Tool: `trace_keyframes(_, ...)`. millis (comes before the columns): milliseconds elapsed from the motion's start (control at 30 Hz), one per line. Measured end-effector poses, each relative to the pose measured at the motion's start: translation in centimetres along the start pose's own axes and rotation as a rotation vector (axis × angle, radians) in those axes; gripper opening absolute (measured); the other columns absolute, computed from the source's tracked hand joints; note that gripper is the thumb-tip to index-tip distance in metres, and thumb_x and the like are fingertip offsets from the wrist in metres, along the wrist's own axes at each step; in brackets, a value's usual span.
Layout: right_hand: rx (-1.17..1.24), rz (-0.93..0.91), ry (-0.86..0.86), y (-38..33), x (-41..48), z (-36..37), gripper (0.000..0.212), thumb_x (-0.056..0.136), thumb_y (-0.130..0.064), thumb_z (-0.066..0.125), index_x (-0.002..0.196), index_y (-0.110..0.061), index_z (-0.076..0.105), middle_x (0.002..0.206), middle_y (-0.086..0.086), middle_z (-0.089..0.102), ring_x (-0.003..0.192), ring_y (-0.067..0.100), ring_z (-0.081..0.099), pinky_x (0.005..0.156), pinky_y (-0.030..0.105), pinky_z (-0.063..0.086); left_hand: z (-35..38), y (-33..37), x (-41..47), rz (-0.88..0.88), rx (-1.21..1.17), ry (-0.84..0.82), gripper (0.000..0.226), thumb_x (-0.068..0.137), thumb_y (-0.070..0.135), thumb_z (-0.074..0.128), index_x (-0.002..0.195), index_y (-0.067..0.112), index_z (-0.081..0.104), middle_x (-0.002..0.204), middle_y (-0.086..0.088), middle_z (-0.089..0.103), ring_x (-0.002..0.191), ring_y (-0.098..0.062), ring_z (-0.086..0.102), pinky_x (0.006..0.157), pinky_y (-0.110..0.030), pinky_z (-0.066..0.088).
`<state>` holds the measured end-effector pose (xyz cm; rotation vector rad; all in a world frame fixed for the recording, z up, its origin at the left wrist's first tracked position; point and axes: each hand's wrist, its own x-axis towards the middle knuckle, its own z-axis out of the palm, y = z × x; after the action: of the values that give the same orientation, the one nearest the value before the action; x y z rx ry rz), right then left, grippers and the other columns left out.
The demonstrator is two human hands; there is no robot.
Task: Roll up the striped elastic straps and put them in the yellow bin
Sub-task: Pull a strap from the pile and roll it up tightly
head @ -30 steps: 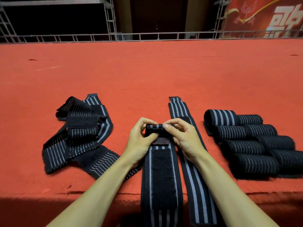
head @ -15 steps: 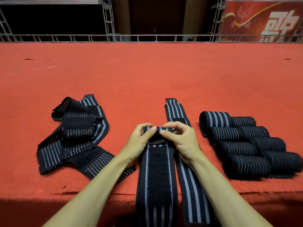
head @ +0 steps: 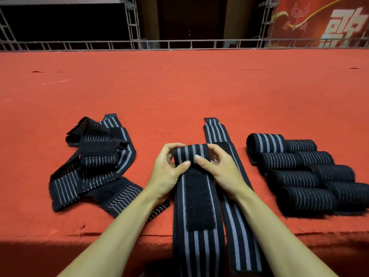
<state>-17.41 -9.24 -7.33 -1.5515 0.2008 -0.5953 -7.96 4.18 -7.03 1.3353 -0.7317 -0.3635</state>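
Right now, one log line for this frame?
step: rolling striped strap from far end | left hand: grips strap | right hand: grips strap | rolled straps: right | loose straps: left | yellow bin: not seen

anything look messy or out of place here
The loose straps on the left lie in a tangled, overlapping heap, unlike the neat rolls lined up on the right. Nothing looks spilled or damaged.

- A red banner (head: 315,35) is hanging at the far right behind the metal railing (head: 179,44), carrying large white Chinese characters (head: 339,25). The picture's edge is cutting them off, so they are not reading whole.
- A pale bird-like emblem (head: 297,17) is showing left of them.
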Motion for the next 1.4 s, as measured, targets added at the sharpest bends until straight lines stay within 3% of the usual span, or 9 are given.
trace_keyframes(200,-0.059,0.000,0.029,0.2,0.4,0.1,0.035,0.083,-0.061,0.059,0.092,-0.027,0.066,0.087,-0.002,0.065,0.082,0.015,0.060,0.072,0.036,0.048,0.0,-0.1,-0.1,0.076,0.077,-0.009,0.040,0.076,-0.019,0.065,0.103,0.010,0.057,0.107,-0.003,0.065,0.098,-0.011,0.062,0.086,-0.023,0.051)
trace_keyframes(400,0.067,-0.027,0.060,0.3,0.5,-0.3,0.009,0.085,-0.023,0.071,0.085,-0.017,0.064,0.075,-0.009,0.062,0.060,0.000,0.054,0.053,0.010,0.040,0.1,-0.1,0.0,0.014,0.091,-0.073,0.045,0.079,-0.015,0.065,0.108,0.018,0.058,0.101,0.003,0.063,0.081,-0.005,0.062,0.075,-0.022,0.051)
trace_keyframes(500,0.131,-0.025,0.077,0.5,0.5,-0.5,0.018,0.075,-0.026,0.079,0.086,-0.019,0.068,0.084,-0.001,0.067,0.079,0.015,0.062,0.071,0.032,0.051,0.6,0.1,0.1,-0.057,0.103,-0.106,0.044,0.086,-0.009,0.061,0.120,0.018,0.053,0.106,0.001,0.061,0.079,0.001,0.063,0.071,-0.018,0.052)
trace_keyframes(767,0.113,-0.079,0.091,0.6,0.3,-0.7,0.025,0.069,-0.004,0.081,0.082,-0.022,0.068,0.113,0.000,0.070,0.098,0.018,0.066,0.086,0.042,0.055,0.8,-0.2,0.5,-0.246,-0.025,-0.068,0.066,0.078,0.048,0.064,0.132,0.018,0.039,0.118,-0.002,0.063,0.104,-0.011,0.066,0.086,-0.029,0.053)
trace_keyframes(1000,0.093,-0.088,-0.005,1.0,0.5,-0.9,0.048,0.067,-0.009,0.079,0.112,-0.021,0.065,0.118,0.001,0.066,0.106,0.019,0.064,0.086,0.032,0.052,0.6,-0.3,0.3,-0.185,-0.035,-0.034,0.036,0.094,0.009,0.057,0.127,0.013,0.044,0.113,-0.010,0.066,0.092,-0.010,0.068,0.073,-0.021,0.054)
trace_keyframes(1167,0.042,-0.003,0.078,1.1,0.8,-0.3,0.046,0.072,-0.055,0.072,0.113,-0.034,0.065,0.124,-0.005,0.063,0.124,0.019,0.055,0.101,0.038,0.045,0.5,0.1,0.1,-0.085,-0.056,-0.055,0.043,0.090,-0.005,0.057,0.123,0.022,0.046,0.112,-0.014,0.064,0.092,-0.015,0.067,0.075,-0.026,0.056)
trace_keyframes(1233,0.055,0.022,0.071,0.9,0.9,-0.1,0.046,0.079,-0.060,0.066,0.113,-0.029,0.065,0.118,-0.003,0.067,0.115,0.016,0.061,0.100,0.041,0.048,0.4,0.2,0.0,-0.037,-0.064,-0.058,0.048,0.088,-0.009,0.057,0.120,0.026,0.050,0.108,-0.013,0.062,0.089,-0.018,0.064,0.077,-0.033,0.057)
trace_keyframes(1333,0.052,0.007,0.053,0.5,0.8,0.1,0.035,0.092,-0.050,0.055,0.105,-0.019,0.064,0.084,-0.015,0.070,0.076,-0.001,0.065,0.071,0.016,0.050,0.2,0.2,0.0,-0.001,-0.085,-0.056,0.054,0.085,-0.014,0.057,0.114,0.031,0.055,0.105,-0.010,0.063,0.083,-0.018,0.064,0.075,-0.037,0.056)
trace_keyframes(1400,0.076,0.007,0.073,0.4,0.8,0.2,0.032,0.091,-0.051,0.057,0.099,-0.022,0.066,0.085,-0.011,0.069,0.080,0.002,0.064,0.075,0.022,0.050,0.3,0.2,0.0,0.003,-0.109,-0.066,0.054,0.084,-0.017,0.057,0.112,0.030,0.056,0.100,-0.002,0.066,0.076,-0.017,0.064,0.069,-0.033,0.056)
